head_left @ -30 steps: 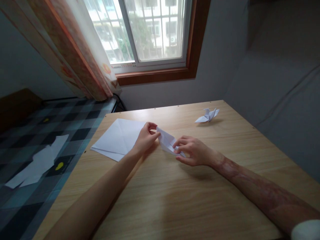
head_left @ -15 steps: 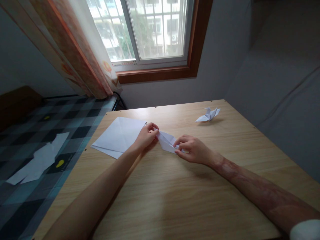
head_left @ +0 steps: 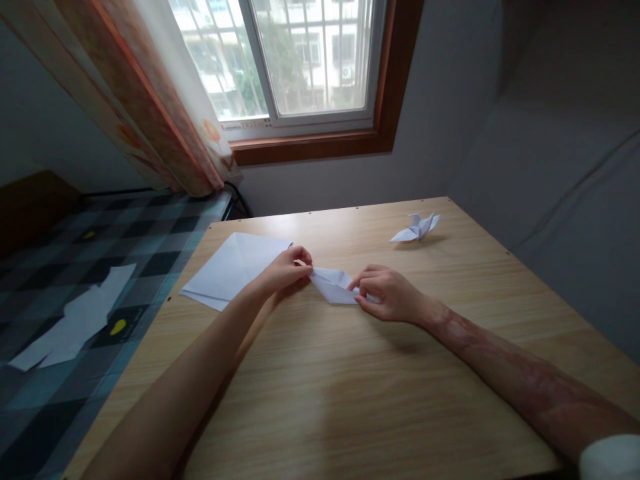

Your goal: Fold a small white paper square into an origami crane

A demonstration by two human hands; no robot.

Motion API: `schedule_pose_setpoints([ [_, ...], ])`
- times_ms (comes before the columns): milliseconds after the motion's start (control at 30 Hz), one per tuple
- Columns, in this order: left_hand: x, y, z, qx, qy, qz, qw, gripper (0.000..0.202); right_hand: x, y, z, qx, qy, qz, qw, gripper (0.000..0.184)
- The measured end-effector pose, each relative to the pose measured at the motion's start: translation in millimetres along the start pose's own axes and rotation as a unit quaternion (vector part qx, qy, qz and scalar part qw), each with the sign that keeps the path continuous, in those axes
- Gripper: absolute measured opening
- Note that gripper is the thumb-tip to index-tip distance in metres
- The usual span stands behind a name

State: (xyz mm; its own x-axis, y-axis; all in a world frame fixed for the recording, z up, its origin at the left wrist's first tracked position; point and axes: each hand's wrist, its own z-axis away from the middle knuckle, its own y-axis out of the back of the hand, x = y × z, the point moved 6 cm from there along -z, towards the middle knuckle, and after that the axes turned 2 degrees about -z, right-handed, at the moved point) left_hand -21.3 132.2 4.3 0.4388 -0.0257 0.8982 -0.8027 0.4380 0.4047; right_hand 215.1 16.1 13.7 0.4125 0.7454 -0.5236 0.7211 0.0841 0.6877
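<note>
A folded piece of white paper [head_left: 331, 287], long and pointed, stretches between my two hands just over the wooden table. My left hand [head_left: 290, 268] pinches its left tip between thumb and fingers. At the other end, my right hand [head_left: 383, 292] is closed on the paper, with thumb and fingers at the fold; its right tip is partly hidden by them. Beside my left hand lies a stack of white paper sheets [head_left: 235, 267], with a crease showing on the top one. Toward the back right stands a white paper crane [head_left: 416, 229].
The light wooden table [head_left: 320, 393] runs back toward the wall under a window [head_left: 320, 60]. To the left is a bed with a checked cover [head_left: 50, 407], on which white paper scraps [head_left: 83, 320] lie. An orange and white curtain [head_left: 165, 120] hangs beside the window.
The folded paper has turned flatter, its left end lowered slightly toward me. My left hand has shifted a little left, and both hands keep hold of the paper.
</note>
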Motion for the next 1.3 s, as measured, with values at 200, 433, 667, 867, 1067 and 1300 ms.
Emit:
schedule_pose_setpoints([
  [200,6,4.7,6,-0.067,-0.005,-0.077,0.995,0.014,2,10,0,-0.002,0.000,-0.011,1.000,0.017],
  [433,35,5.4,21,-0.094,-0.112,-0.202,0.969,0.018,6,13,1,0.016,-0.056,-0.051,0.997,0.012],
  [667,46,5.0,32,-0.188,-0.164,-0.175,0.953,0.029,7,12,1,0.020,-0.061,-0.051,0.997,0.014],
  [867,31,6.1,26,-0.196,-0.146,-0.154,0.957,0.029,9,9,1,-0.005,-0.031,-0.056,0.998,0.023],
  [1067,29,9.2,26,-0.206,-0.158,-0.181,0.948,0.026,8,12,1,0.002,-0.046,-0.072,0.996,0.022],
  [1300,24,12.3,26,-0.227,-0.166,-0.204,0.938,0.026,9,14,2,-0.001,-0.052,-0.079,0.996,0.017],
])
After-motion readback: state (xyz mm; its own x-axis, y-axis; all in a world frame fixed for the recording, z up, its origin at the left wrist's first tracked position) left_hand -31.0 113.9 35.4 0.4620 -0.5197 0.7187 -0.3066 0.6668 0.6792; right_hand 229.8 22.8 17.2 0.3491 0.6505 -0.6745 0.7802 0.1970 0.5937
